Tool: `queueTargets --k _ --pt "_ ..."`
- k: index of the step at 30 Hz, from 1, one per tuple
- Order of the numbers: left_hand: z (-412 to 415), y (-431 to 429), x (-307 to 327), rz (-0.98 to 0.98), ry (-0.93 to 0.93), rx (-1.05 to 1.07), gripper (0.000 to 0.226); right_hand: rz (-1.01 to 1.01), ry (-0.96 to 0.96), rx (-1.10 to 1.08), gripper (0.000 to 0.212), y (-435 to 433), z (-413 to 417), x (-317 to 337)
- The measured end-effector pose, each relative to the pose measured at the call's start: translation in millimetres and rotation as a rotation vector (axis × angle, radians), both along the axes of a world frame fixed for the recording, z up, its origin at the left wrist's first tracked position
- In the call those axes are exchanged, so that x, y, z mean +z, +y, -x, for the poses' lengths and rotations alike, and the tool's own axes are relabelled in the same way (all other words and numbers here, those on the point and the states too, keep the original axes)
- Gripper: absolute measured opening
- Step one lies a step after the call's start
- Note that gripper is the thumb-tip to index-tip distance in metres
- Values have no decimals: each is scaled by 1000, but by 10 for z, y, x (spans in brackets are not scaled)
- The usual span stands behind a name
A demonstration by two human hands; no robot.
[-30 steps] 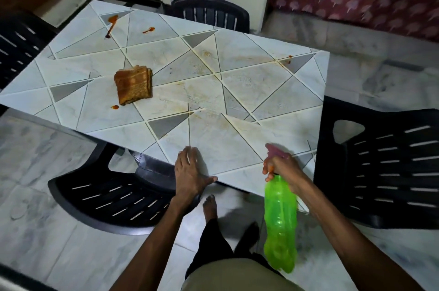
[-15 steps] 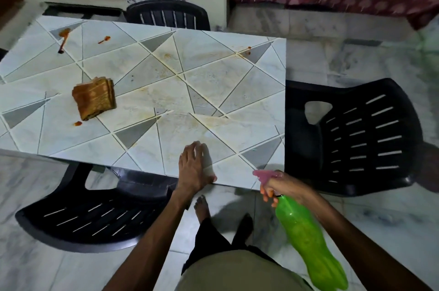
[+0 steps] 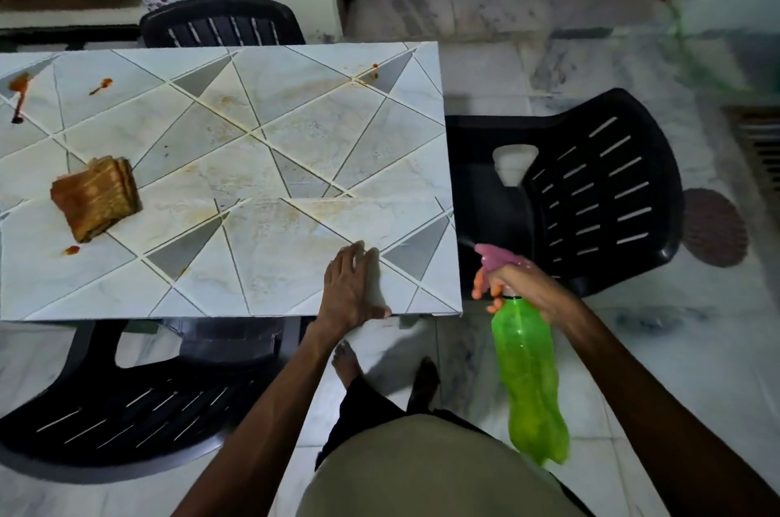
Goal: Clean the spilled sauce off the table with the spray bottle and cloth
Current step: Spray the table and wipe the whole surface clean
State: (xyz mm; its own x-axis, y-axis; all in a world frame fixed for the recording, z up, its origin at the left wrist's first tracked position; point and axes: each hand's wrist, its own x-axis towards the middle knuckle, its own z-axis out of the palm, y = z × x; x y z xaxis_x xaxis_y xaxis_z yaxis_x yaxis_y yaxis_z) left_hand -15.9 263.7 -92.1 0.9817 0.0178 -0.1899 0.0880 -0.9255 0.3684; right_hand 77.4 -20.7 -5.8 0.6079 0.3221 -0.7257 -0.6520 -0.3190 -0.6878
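Sauce (image 3: 100, 86) is what we are after, and it lies in several red patches on the tiled table (image 3: 270, 263): a long smear at the far left edge (image 3: 19, 94), a short streak beside it, a small drop (image 3: 71, 250) just in front of the cloth, and a few specks near the far right corner (image 3: 373, 69). A fainter yellowish film runs along the grout lines across the middle.

Our right hand (image 3: 519, 284) is wrapped around the neck of the spray bottle (image 3: 527, 381), fingers (image 3: 479, 284) curled at the pink trigger head (image 3: 498, 257). The green body hangs down toward us and the nozzle points away and left. The bottle is off the table, just past its near right corner, so we judge it is being carried into place, not yet aimed at any stain.

Our left hand (image 3: 350, 284) lies flat and open on the near edge of the table, holding nothing. It looks like a brace for leaning over the top.

The cloth (image 3: 97, 197) sits folded, brown and already stained, on the left part of the table, well apart from both hands and close to the nearest drop. Parked there, it is ready for wiping once the spray is down.

Black chairs (image 3: 591, 187) crowd the near and right sides, which probably explains our stance at the corner. Most red patches are still a long reach away.
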Motion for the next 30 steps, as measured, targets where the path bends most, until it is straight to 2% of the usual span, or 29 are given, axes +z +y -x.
queueTargets --k 4,7,10,13,17,21,23,26,30 --pt "-13 -115 -5 0 23 -1 117 78 83 182 65 -205 292 -38" --pt "-10 -118 8 29 22 5 117 93 132 191 62 -363 412 -1" --pt "-13 -91 -3 40 2 1 116 111 92 244 68 -421 354 21" --pt "-25 -112 5 35 -36 -7 113 123 5 125 65 -401 228 25" --pt "-15 -103 11 43 -57 -6 121 139 -47 26 66 -296 44 33" --pt "-58 -37 15 80 -32 49 124 150 36 38 67 -36 -1 105" --pt "-101 51 17 97 -21 111 120 131 3 85 70 109 -89 160" --pt "-161 313 20 146 -61 186 108 90 -98 130 67 491 -322 365" --pt "-247 918 58 167 -117 324 86 -59 -168 200 65 1372 -610 675"
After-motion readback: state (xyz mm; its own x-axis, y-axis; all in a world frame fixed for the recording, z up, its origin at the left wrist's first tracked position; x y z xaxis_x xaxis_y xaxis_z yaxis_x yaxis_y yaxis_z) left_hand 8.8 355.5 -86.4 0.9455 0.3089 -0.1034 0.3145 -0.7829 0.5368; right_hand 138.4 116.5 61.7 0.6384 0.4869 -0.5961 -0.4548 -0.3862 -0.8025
